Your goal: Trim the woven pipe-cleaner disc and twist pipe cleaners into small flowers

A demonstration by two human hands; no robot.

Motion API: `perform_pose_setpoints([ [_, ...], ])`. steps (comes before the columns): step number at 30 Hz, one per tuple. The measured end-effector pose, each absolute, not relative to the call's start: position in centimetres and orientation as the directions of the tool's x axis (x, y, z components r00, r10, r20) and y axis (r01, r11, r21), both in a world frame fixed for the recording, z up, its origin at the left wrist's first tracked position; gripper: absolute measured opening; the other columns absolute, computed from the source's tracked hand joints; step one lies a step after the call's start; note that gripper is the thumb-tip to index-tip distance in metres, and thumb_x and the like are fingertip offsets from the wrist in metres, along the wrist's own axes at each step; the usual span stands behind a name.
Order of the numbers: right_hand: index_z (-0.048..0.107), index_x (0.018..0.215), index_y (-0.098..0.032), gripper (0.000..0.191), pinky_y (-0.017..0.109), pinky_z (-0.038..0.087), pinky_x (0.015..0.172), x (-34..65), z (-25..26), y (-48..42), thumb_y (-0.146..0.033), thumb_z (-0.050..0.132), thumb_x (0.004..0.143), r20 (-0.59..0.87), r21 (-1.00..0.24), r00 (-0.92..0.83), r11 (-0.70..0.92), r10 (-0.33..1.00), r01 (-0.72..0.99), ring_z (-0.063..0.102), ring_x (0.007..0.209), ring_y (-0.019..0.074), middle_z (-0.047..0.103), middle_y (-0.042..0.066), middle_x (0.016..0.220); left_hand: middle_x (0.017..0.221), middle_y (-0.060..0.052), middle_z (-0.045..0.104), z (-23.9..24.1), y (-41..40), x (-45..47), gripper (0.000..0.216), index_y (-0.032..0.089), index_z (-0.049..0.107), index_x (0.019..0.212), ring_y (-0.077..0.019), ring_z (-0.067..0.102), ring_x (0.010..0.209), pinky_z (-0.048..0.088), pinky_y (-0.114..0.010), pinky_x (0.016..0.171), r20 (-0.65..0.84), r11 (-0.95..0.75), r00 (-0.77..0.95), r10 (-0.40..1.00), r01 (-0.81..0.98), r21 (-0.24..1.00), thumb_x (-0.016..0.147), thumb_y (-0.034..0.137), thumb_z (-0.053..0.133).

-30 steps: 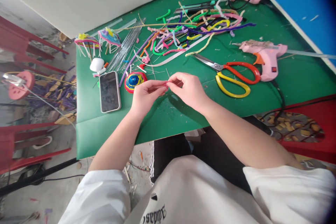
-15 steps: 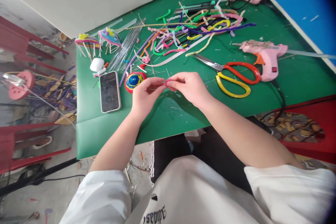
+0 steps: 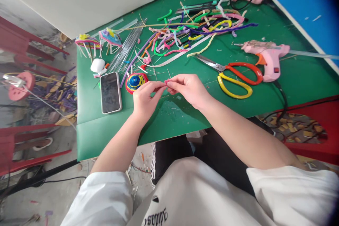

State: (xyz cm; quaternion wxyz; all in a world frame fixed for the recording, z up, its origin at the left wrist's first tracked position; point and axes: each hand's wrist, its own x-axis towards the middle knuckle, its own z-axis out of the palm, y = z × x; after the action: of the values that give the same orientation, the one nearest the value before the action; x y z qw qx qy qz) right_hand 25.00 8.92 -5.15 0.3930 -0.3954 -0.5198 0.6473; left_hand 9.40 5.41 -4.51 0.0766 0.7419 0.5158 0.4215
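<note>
Above the green table, my left hand [image 3: 146,98] and my right hand [image 3: 187,89] meet fingertip to fingertip. Pinched between them is a short pink pipe cleaner piece [image 3: 166,82], mostly covered by the fingers. A thin wire [image 3: 169,73] sticks up beside the right fingertips. Just behind my left hand lies a round coil [image 3: 136,82] of red, yellow and blue pipe cleaner, partly hidden by that hand. Right of my right hand, large scissors [image 3: 233,74] with one red and one yellow handle rest with their blades apart.
A phone [image 3: 110,93] and a white earbud case [image 3: 97,65] lie at the left. Metal wires [image 3: 127,47] and a heap of coloured pipe cleaners [image 3: 185,31] spread behind my hands. A pink glue gun [image 3: 270,60] with a trailing cable stands at the right. Two small colourful umbrellas [image 3: 110,37] sit far left.
Both hands stay together with only slight finger movement. The fingertips have shifted a little around the pink piece. Everything else on the table has kept its place.
</note>
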Motion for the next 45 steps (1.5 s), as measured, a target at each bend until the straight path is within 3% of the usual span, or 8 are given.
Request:
perform_pose_setpoints([
  [5,0.065,0.080,-0.014,0.025,0.029,0.048,0.063,24.87,-4.60,8.58,-0.039,0.064,0.076,-0.051,-0.998,-0.376,-0.059,0.925,-0.010,0.057,0.062,0.0116,0.063,0.001,0.065,0.081,-0.001,0.070,-4.47,5.47,9.08,0.008,0.017,0.065,0.087,-0.0103,0.064,0.074,0.051,-0.021,0.070,0.621,-0.560,0.251,0.743,0.740,0.371,0.081,0.017,0.060],
  [9,0.063,0.078,-0.014,0.026,0.027,0.045,0.060,24.84,-4.58,8.53,-0.040,0.062,0.077,-0.040,-0.999,-0.379,-0.039,0.925,0.011,0.055,0.059,0.0105,0.061,0.000,0.063,0.081,-0.001,0.069,-4.48,5.45,8.88,0.009,0.017,0.064,0.089,-0.0103,0.063,0.075,0.050,-0.021,0.071,0.633,-0.589,0.303,0.713,0.748,0.305,0.082,0.016,0.059],
  [19,0.062,0.077,-0.016,0.028,0.026,0.047,0.060,24.65,-4.98,8.33,-0.044,0.063,0.075,-0.046,-0.997,-0.350,-0.065,0.936,-0.043,0.054,0.059,0.0098,0.061,-0.001,0.063,0.077,0.001,0.068,-4.52,5.45,9.18,0.006,0.017,0.063,0.084,-0.0083,0.062,0.069,0.049,-0.018,0.063,0.630,-0.572,0.250,0.736,0.726,0.381,0.080,0.015,0.060],
  [23,0.065,0.083,-0.016,0.023,0.028,0.050,0.068,24.62,-4.97,8.48,-0.038,0.064,0.075,-0.068,-0.985,-0.363,-0.121,0.929,-0.126,0.059,0.067,0.0114,0.065,0.001,0.071,0.077,0.002,0.068,-4.49,5.49,9.11,0.005,0.017,0.063,0.084,-0.0070,0.060,0.065,0.050,-0.018,0.062,0.618,-0.527,0.167,0.769,0.713,0.463,0.079,0.016,0.061],
  [28,0.065,0.084,-0.017,0.019,0.031,0.051,0.073,24.79,-4.58,8.49,-0.034,0.063,0.076,-0.058,-0.993,-0.372,-0.092,0.926,-0.074,0.062,0.073,0.0133,0.068,0.002,0.080,0.080,0.001,0.068,-4.37,5.65,8.92,0.006,0.018,0.064,0.085,-0.0081,0.062,0.066,0.051,-0.020,0.063,0.592,-0.519,0.167,0.788,0.697,0.494,0.079,0.019,0.062],
  [45,0.059,0.084,-0.016,0.017,0.025,0.042,0.060,24.55,-5.00,8.07,-0.031,0.051,0.084,0.019,-0.995,-0.369,0.052,0.929,0.080,0.053,0.063,0.0100,0.062,0.000,0.071,0.081,-0.002,0.070,-4.63,5.37,9.00,0.009,0.019,0.064,0.089,-0.0112,0.064,0.074,0.050,-0.022,0.071,0.663,-0.594,0.298,0.687,0.756,0.276,0.082,0.016,0.059],
])
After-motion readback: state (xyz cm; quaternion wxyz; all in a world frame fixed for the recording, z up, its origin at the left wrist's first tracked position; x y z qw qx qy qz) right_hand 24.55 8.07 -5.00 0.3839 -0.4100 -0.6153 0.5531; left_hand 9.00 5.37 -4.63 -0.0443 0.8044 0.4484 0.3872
